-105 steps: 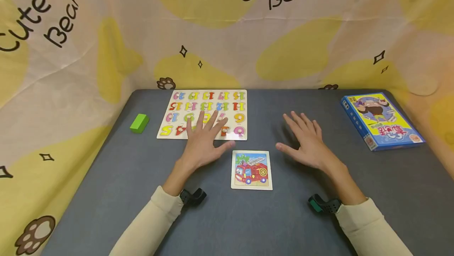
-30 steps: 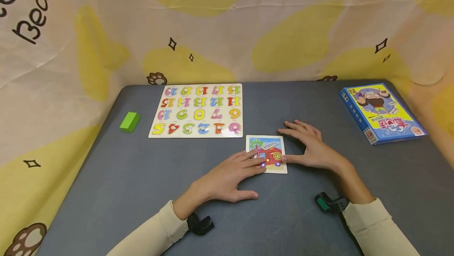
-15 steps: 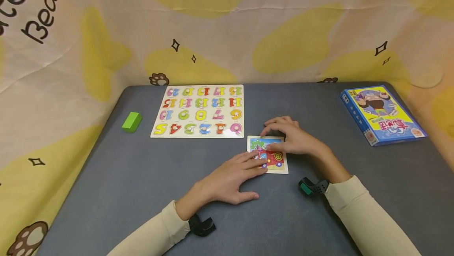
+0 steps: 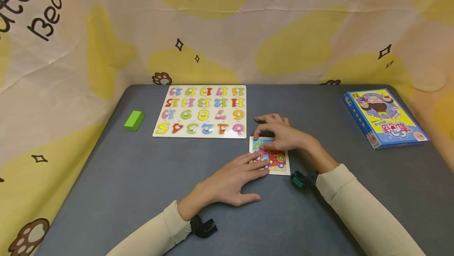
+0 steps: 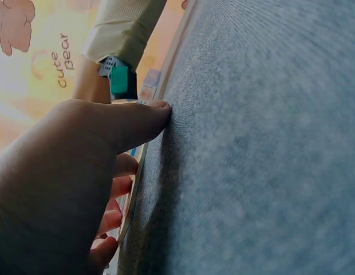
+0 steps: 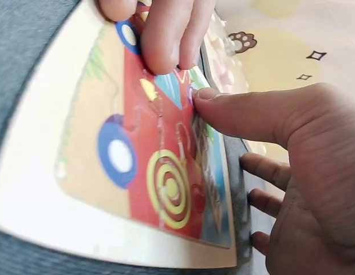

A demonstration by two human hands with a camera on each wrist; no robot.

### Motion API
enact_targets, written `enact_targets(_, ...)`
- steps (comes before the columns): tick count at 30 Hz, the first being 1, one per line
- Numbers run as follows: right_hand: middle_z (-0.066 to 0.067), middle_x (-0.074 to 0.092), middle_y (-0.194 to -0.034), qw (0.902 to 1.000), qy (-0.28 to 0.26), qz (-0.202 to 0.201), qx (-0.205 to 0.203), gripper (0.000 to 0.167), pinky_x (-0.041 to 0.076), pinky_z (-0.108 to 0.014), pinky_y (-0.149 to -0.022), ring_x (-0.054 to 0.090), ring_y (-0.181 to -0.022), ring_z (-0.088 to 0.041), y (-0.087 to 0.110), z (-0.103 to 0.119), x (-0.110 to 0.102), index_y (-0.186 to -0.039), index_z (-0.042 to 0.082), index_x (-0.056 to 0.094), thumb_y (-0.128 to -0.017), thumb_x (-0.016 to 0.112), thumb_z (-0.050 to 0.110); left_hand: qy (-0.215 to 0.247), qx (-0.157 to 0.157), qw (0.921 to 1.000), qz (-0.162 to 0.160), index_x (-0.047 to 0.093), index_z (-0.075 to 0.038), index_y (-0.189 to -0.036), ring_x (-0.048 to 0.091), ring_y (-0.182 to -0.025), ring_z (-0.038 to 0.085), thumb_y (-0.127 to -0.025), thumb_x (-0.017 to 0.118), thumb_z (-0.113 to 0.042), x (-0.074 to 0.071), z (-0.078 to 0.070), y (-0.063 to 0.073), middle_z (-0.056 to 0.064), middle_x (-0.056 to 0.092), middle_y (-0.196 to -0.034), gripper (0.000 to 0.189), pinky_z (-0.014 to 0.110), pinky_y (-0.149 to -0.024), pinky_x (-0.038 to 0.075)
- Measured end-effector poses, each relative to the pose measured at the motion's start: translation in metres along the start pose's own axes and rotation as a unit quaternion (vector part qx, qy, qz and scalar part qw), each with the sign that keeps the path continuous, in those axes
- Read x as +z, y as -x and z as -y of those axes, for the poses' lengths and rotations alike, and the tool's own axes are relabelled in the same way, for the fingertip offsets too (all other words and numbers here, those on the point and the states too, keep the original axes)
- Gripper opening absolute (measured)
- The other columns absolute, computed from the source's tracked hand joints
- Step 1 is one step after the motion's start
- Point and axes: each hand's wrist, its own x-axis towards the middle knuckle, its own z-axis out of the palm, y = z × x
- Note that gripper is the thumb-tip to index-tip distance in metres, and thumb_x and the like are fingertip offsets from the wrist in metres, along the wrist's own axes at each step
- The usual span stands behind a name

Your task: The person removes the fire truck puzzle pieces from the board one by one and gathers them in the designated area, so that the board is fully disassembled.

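A small framed jigsaw puzzle [image 4: 278, 169] with a red fire engine picture lies flat on the table. My left hand [image 4: 230, 181] rests its straight fingers on the puzzle's left part, its thumb spread apart on the table. From the far right, my right hand [image 4: 283, 135] reaches over the puzzle. Its thumb [image 6: 223, 112] touches the picture near the tree, while its index finger bends down at the far left corner. A gap shows between thumb and index finger. The other right fingers lie beyond the far edge. Part of the picture is hidden under both hands.
A number puzzle board [image 4: 198, 108] lies behind and left of the small puzzle. A green block [image 4: 134, 120] sits at the left table edge. At the far right lies a blue and yellow box [image 4: 384, 118]. A patterned cloth [image 4: 213, 31] stands behind the grey table [image 4: 142, 177].
Both hands have come onto the puzzle, which has shifted right and away from me. Lately my right hand has moved left over its far edge, while the left hand has stayed on it.
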Motion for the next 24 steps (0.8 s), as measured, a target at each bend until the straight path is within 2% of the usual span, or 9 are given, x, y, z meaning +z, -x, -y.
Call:
enact_targets(14, -0.015, 0.030, -0.165, 0.9957, 0.038, 0.079, 0.028, 0.023, 0.015, -0.066, -0.112, 0.017, -0.151, -0.040, -0.011, 0.016, -0.011, -0.101, 0.029, 0.066, -0.087, 0.074, 0.013, 0.020, 0.005, 0.9998, 0.001, 0.046, -0.016, -0.154, 0.019, -0.159, 0.025, -0.095, 0.065, -0.052, 0.000, 0.003, 0.002, -0.001, 0.037, -0.165, 0.072, 0.045, -0.127, 0.023)
enact_targets(24, -0.017, 0.027, -0.165, 0.9928, 0.053, 0.102, 0.036, 0.034, 0.017, -0.068, -0.109, 0.015, -0.151, -0.042, -0.014, 0.020, -0.014, -0.099, 0.026, 0.064, -0.078, 0.066, -0.001, 0.016, 0.010, 0.9998, -0.001, 0.047, -0.016, -0.154, 0.024, -0.157, 0.025, -0.095, 0.065, -0.052, 0.002, 0.004, 0.001, -0.001, 0.037, -0.165, 0.070, 0.044, -0.127, 0.024)
